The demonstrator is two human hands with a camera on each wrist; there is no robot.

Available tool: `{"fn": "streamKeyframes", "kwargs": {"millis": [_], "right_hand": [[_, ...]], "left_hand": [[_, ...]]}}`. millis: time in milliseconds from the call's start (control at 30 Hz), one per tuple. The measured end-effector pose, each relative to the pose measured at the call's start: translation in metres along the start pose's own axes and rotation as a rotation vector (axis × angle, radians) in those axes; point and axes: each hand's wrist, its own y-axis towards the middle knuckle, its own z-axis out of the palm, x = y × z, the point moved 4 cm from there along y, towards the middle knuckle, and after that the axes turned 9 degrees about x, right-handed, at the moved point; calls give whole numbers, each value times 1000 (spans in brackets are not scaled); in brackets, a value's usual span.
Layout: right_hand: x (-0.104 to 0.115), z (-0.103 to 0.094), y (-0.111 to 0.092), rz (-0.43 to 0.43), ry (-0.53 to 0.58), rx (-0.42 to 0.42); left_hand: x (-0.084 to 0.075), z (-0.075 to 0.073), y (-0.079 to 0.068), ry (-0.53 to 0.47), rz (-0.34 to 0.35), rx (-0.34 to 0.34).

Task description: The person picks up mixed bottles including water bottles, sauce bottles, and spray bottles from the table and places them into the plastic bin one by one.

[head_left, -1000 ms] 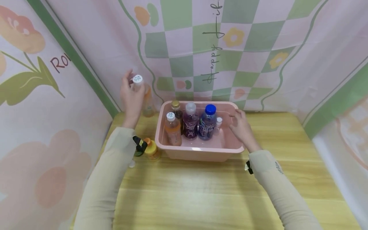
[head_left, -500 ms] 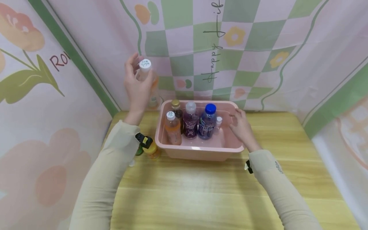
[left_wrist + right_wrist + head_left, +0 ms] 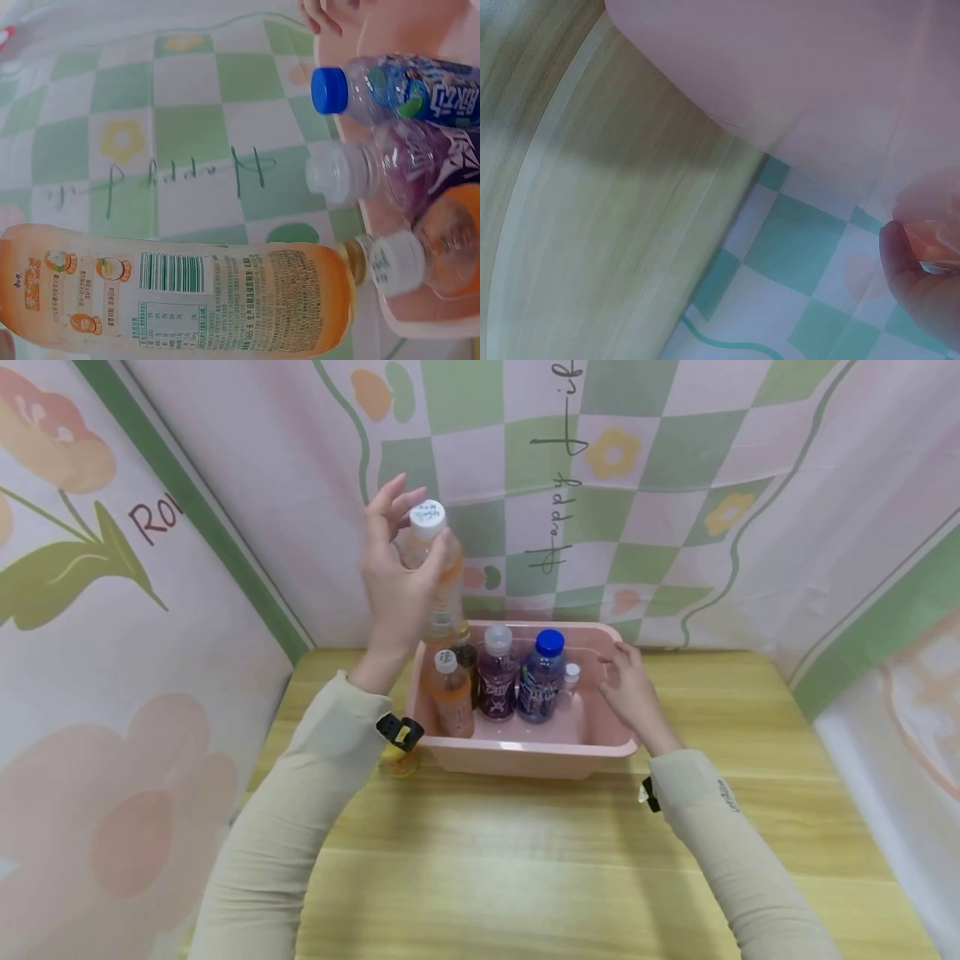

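Note:
My left hand [image 3: 397,577] grips a clear plastic drink bottle [image 3: 446,593] with a white cap and orange label near its neck. The bottle is raised upright above the back left of a pink plastic tub [image 3: 525,762]. Its printed label and barcode show in the left wrist view. My right hand [image 3: 636,697] holds the tub's right rim, with fingers on both sides of the wall. Inside the tub stand an orange-labelled bottle [image 3: 453,706], a purple drink bottle [image 3: 497,685], a blue-capped bottle [image 3: 542,685] and a small white-capped bottle [image 3: 570,685]. A dark bottle [image 3: 467,658] is partly hidden behind them.
The tub stands on a wooden table [image 3: 525,860] against a patterned cloth backdrop [image 3: 540,527]. A small yellow container [image 3: 402,762] sits left of the tub, mostly hidden by my left wrist.
My left hand has lifted the white-capped bottle off the table at the left and carried it up and rightward over the tub's back left corner. My right hand has stayed at the rim.

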Motion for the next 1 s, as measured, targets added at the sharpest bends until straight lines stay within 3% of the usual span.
{"fn": "streamKeyframes", "kwargs": {"millis": [400,633,1000], "right_hand": [[-2,0,0,-6,2,-10],[-1,0,0,3,16,-1],[-2,0,0,6,13,4]], "left_hand": [[-13,29,-12,5,51,147],[-12,46,-27,-15,14,316],[0,66,-47,171,-58,583]]}}
